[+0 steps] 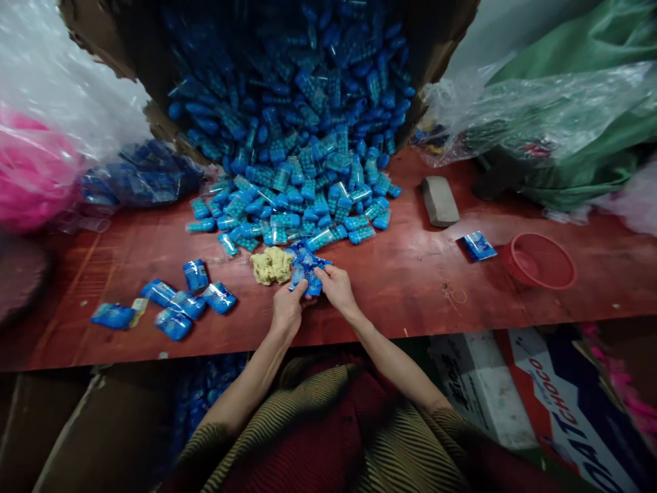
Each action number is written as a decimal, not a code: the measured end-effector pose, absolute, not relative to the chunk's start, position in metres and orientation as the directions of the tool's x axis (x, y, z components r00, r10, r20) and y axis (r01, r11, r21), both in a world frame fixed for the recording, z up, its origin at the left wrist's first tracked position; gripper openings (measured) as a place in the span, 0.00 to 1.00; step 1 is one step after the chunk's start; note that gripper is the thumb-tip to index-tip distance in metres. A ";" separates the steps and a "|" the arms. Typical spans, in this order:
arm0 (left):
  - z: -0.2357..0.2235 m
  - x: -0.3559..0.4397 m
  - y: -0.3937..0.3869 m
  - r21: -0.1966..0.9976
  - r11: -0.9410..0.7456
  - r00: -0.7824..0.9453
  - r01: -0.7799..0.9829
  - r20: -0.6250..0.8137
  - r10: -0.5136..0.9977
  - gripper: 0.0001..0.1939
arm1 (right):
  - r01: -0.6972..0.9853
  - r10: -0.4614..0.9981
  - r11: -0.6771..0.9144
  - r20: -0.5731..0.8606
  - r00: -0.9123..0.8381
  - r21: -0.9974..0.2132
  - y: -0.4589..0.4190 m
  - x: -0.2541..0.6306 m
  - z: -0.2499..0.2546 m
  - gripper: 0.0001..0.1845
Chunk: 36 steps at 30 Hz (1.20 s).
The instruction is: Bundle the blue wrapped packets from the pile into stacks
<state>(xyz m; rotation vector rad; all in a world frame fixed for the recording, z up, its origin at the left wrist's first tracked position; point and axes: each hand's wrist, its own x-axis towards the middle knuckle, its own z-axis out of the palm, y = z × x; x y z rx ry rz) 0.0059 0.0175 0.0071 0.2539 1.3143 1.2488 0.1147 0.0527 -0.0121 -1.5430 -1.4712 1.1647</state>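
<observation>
Both hands meet at the middle of the red table over some blue printed wrappers (304, 266). My left hand (288, 306) pinches their near left edge between thumb and fingers. From the right, my right hand (335, 287) grips the same blue wrapping with its thumb on top. Whether it is one wrapper or several is hard to tell. Touching them on the left is a crumpled yellow lump (271, 265), like putty or a cloth. Just beyond lies a big heap of small clear-and-blue bottles (308, 185) filled with turquoise beads.
The heap spills from an open cardboard box (113, 41). Several blue wrapped packs (173, 323) lie at left. A grey block (440, 201), a blue packet (478, 246) and a red plastic basket (538, 260) stand at right. Plastic bags (138, 174) flank the box. Cartons (482, 383) sit below the table edge.
</observation>
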 end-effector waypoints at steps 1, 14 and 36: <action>0.008 0.003 0.015 0.733 0.416 -0.202 -0.538 -0.592 0.780 0.19 | 0.376 0.989 -0.115 -0.143 -0.048 -0.920 0.056 0.115 -0.015 0.19; 0.020 0.011 0.042 0.704 0.491 -0.198 -0.513 -0.654 0.730 0.09 | 0.809 0.890 0.130 -0.292 -0.350 -0.573 0.060 0.131 0.031 0.26; 0.020 0.006 0.024 0.679 0.390 -0.130 -0.622 -0.581 0.804 0.19 | 0.899 0.957 0.291 0.092 -0.276 -0.328 0.077 0.174 0.020 0.25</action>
